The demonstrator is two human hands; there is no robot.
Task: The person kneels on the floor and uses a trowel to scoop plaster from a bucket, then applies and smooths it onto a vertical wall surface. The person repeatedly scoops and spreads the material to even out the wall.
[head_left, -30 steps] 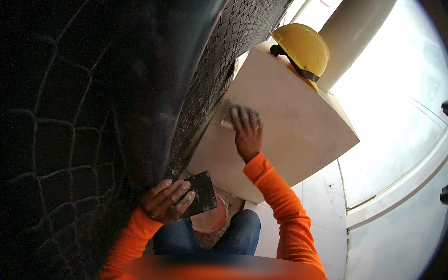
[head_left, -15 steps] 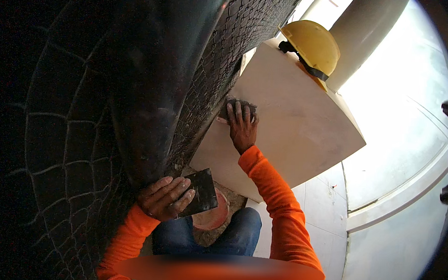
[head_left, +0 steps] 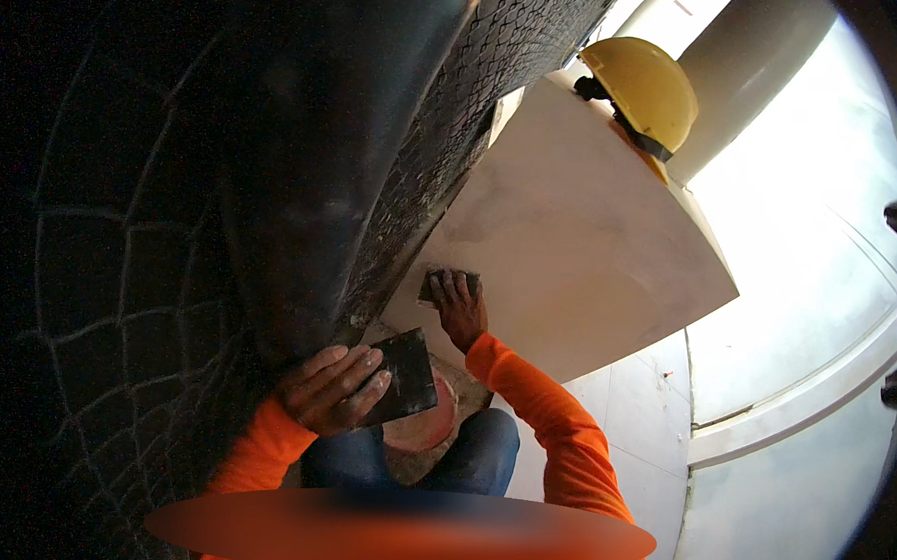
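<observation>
My left hand grips a dark, flat rectangular plate by its left edge, held above my knees. My right hand is pressed over a small dark flat scraper, its fingers lying across the blade. That scraper rests against the smooth pale block face, near its left edge. A thin whitish smear shows around the scraper. Below the plate, a reddish round bucket is partly hidden by the plate and my legs.
A yellow hard hat sits on the block's far top edge. Dark netting and a thick dark column-like shape close off the left side. Light floor tiles lie to the right, with a grey round column behind.
My right hand and the scraper have slid down the pale face toward me. My left hand keeps the plate in about the same place. The view has shifted slightly.
</observation>
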